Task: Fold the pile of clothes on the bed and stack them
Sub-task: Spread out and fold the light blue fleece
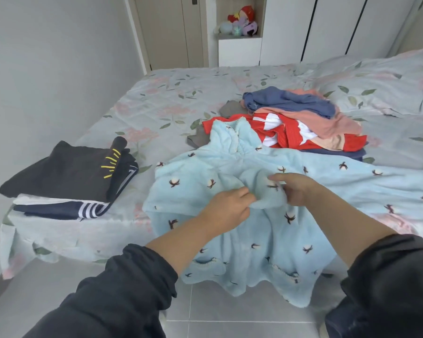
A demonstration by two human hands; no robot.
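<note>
Your left hand and right hand both pinch bunched fold mid-robe, fingers curled on fleece. Robe sprawls over bed edge, hem hanging toward floor. Risk: weight drags robe off. Sleeve may snag pile. Stack near corner, could topple.

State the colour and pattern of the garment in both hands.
The garment is light blue with small white-and-brown flower motifs; head view.

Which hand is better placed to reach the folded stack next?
Probably the left hand: the folded stack lies on its side; the right hand is farther. Both now grip the blue garment.
</note>
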